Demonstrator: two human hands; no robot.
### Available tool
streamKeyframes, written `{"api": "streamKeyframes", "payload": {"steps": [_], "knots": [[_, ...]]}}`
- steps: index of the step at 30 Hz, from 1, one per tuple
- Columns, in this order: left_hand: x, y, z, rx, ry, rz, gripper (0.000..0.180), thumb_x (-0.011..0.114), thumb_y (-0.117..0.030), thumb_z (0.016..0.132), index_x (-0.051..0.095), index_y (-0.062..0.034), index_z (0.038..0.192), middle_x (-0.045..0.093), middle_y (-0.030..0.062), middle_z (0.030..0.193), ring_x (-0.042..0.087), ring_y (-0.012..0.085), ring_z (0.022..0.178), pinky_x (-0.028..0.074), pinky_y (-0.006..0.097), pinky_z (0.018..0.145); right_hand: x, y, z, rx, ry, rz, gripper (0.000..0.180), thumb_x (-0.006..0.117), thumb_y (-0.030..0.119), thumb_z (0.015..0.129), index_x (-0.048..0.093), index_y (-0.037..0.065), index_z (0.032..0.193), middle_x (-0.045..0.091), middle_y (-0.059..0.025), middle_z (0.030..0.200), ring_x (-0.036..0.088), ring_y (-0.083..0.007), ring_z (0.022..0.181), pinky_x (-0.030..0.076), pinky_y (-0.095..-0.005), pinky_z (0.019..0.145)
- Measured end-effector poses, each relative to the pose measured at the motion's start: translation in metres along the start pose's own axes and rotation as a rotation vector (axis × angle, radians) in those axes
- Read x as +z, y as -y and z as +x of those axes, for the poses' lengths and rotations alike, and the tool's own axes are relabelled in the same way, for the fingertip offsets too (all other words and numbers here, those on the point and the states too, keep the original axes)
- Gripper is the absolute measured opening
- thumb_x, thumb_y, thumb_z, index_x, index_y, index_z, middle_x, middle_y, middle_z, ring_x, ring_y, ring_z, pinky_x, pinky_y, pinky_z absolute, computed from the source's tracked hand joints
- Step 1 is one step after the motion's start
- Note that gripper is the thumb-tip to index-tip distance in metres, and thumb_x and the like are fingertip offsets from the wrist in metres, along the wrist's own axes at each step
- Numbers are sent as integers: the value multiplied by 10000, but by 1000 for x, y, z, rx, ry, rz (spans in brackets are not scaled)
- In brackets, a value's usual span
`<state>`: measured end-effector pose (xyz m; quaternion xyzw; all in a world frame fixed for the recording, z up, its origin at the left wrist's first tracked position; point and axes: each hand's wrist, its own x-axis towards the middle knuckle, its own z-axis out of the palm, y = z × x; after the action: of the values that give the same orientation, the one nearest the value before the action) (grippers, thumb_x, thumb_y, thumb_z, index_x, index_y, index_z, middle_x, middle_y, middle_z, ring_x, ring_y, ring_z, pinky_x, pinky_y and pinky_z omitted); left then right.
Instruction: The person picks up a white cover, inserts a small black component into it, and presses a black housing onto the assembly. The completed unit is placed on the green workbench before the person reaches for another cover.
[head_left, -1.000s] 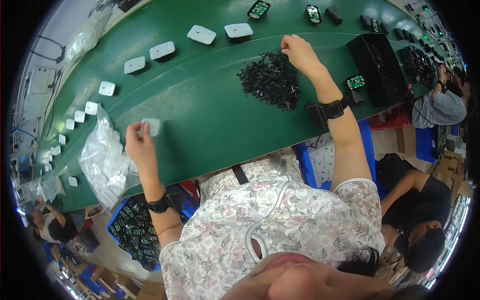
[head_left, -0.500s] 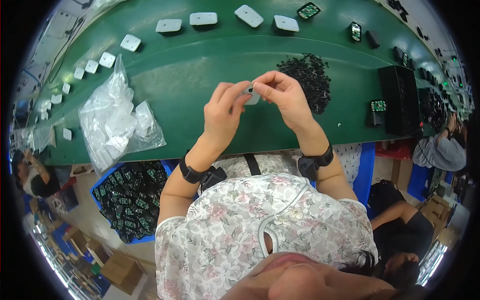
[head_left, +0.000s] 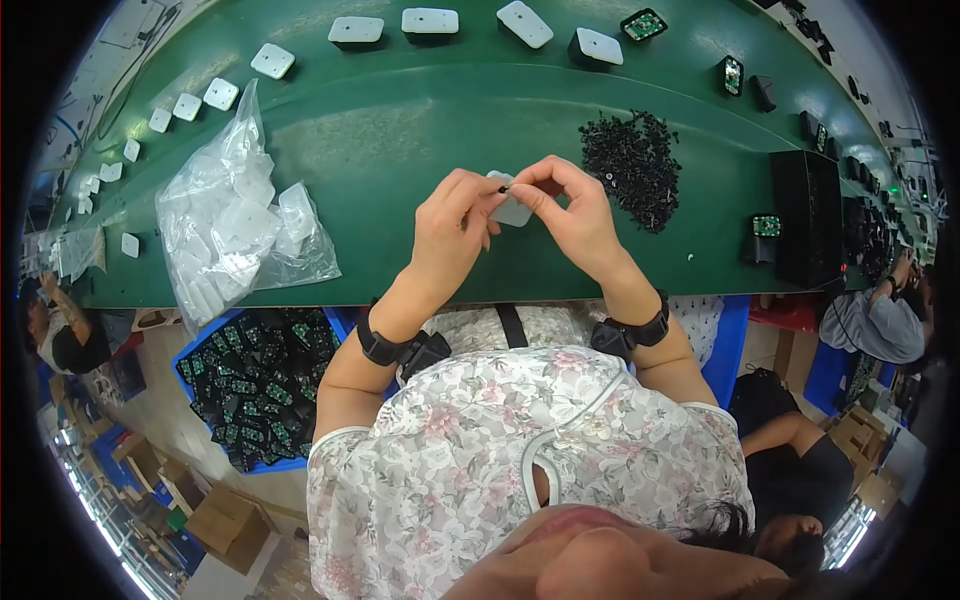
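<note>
And here we are, both hands meeting over the green table [head_left: 380, 190], right at the near middle: the left hand [head_left: 448, 225] has a thin, whitish plate [head_left: 514, 212] pinched in its fingers, while the right hand [head_left: 575, 212] comes in from the other side, thumb and forefinger closed together at the plate's upper edge, just where a tiny black part [head_left: 503, 189] sits. Exactly which fingers grip that part, I can't tell. Just right of the hands, a loose heap of small black pieces [head_left: 630, 168]; over on the left, a clear plastic bag [head_left: 235, 225] bulging with more whitish plates. Along the far side, a curving line of white-topped cases [head_left: 430, 21], then an open case with a green circuit board [head_left: 643, 25]. Farther right, a tall black box [head_left: 808, 220] stands near the table's edge.
</note>
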<state>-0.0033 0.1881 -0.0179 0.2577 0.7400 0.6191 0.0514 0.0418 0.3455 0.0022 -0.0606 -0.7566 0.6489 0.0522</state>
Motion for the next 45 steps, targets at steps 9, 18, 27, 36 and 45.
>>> {"api": "streamKeyframes", "payload": {"steps": [9, 18, 27, 36, 45], "knots": [[-2, 4, -2, -439, -18, -620, 147, 528, 26, 881, 543, 80, 1017, 594, 100, 909, 652, 189, 793, 550, 262, 725, 2, 3, -1, -160, -54, -311, 86, 667, 63, 792, 613, 2, 817, 555, -9, 747, 476, -73, 611, 380, -219, 536], [3, 6, -8, -259, -23, -543, 90, 539, 10, 885, 569, 75, 940, 542, 89, 952, 644, 185, 822, 535, 260, 748, 9, -17, -2, 18, -37, -103, 124, 686, 61, 778, 581, 17, 826, 557, -4, 730, 474, -63, 606, 386, -217, 533], [2, 7, -10, -230, -39, -506, 99, 550, -32, 893, 573, 64, 898, 520, 87, 944, 631, 164, 736, 514, 234, 659, 2, -1, -5, -177, -200, -305, 225, 725, 100, 737, 563, 36, 879, 529, -7, 838, 468, -95, 715, 393, -225, 622], [-4, 7, -6, -288, 103, -428, 116, 525, -34, 906, 569, 68, 940, 541, 85, 939, 623, 154, 737, 508, 247, 686, -7, 1, 4, 17, 44, -291, 213, 727, 127, 743, 546, 40, 814, 552, 6, 734, 455, -70, 602, 381, -220, 534], [-25, 34, 18, -402, -64, -324, 175, 474, -80, 937, 508, 25, 1073, 607, 56, 771, 546, 87, 581, 425, 191, 509, -69, -6, 79, -262, -50, -311, 219, 689, 160, 792, 575, 60, 951, 558, 5, 821, 513, -88, 752, 420, -241, 638]]}}
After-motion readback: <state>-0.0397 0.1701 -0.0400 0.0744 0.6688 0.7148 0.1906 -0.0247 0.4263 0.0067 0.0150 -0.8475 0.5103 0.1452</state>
